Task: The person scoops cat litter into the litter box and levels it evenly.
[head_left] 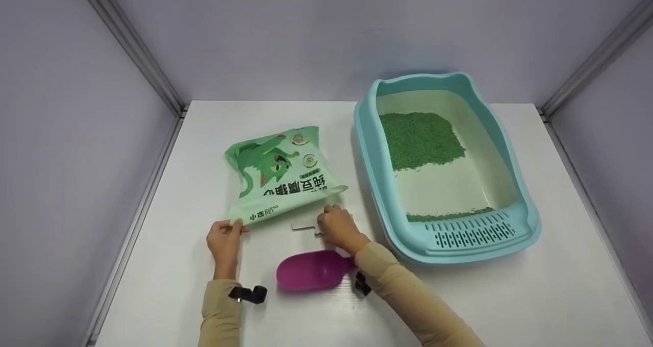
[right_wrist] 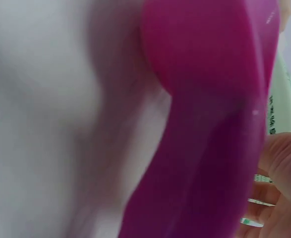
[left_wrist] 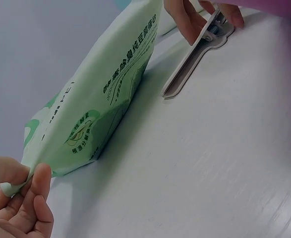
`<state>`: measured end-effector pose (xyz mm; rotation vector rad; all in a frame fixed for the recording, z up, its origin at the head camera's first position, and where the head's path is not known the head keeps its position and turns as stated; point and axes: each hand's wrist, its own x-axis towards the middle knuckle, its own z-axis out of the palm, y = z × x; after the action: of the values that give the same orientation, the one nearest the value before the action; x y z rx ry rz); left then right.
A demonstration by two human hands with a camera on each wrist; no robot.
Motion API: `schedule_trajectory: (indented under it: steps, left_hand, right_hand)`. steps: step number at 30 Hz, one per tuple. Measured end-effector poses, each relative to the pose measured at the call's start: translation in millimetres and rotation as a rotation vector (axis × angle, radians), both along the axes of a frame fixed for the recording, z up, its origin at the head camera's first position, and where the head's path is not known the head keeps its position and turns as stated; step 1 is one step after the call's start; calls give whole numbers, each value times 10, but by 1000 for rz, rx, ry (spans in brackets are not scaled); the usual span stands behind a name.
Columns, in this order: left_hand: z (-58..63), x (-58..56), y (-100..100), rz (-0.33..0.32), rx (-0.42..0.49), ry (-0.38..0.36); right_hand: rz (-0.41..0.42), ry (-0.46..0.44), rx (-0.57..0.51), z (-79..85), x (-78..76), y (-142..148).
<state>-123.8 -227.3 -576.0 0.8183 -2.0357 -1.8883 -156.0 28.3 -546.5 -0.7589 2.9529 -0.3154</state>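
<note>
My left hand [head_left: 224, 242] pinches the near left corner of a green and white cat litter bag [head_left: 285, 173] between thumb and fingers. The bag's folded end lies along its near side. My right hand [head_left: 339, 227] is by the opposite end of that edge, with its fingers about the handle of a pale sealing clip [left_wrist: 192, 62]. The clip's long bar points left, toward the bag; the fingers partly cover its handle. A magenta scoop [head_left: 311, 271] lies below the right hand, its handle partly hidden by the wrist. The scoop [right_wrist: 204, 99] fills much of the right wrist view.
At the right stands a blue litter box [head_left: 370, 163] with a slotted front ledge. Green litter [head_left: 421, 138] is heaped at its back left, with a thin strip along the front. The white table [head_left: 168, 245] meets walls at the back and sides.
</note>
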Motion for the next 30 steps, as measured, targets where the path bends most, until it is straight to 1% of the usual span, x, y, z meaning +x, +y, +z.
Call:
schedule_trajectory:
  steps: [3, 5, 10, 12, 15, 17, 20, 24, 27, 30]
  left_hand:
    - [-1, 4, -5, 5, -1, -2]
    - [3, 9, -5, 1, -4, -8]
    - [24, 16, 2, -1, -26, -18]
    - [30, 16, 7, 3, -20, -16]
    - [36, 17, 8, 2, -11, -16]
    - [40, 22, 0, -3, 2, -23]
    - [56, 29, -24, -36, 13, -52]
    - [91, 31, -53, -92, 48, -104]
    - [116, 21, -65, -104, 70, -131]
    - [134, 13, -76, -101, 84, -139]
  right_hand:
    - [-12, 6, 1, -24, -9, -19]
    - [-3, 25, 17, -33, -9, -24]
    - [64, 91, 68, -13, -14, -23]
    - [79, 75, 66, 9, -20, -23]
    - [73, 32, 31, 51, -25, -31]
    - [67, 37, 5, 67, -26, -44]
    - [53, 80, -19, 79, -15, -66]
    - [24, 176, -2, 63, 9, -79]
    - [-4, 257, 25, 75, 28, -73]
    - [-33, 309, 13, 156, 50, -65]
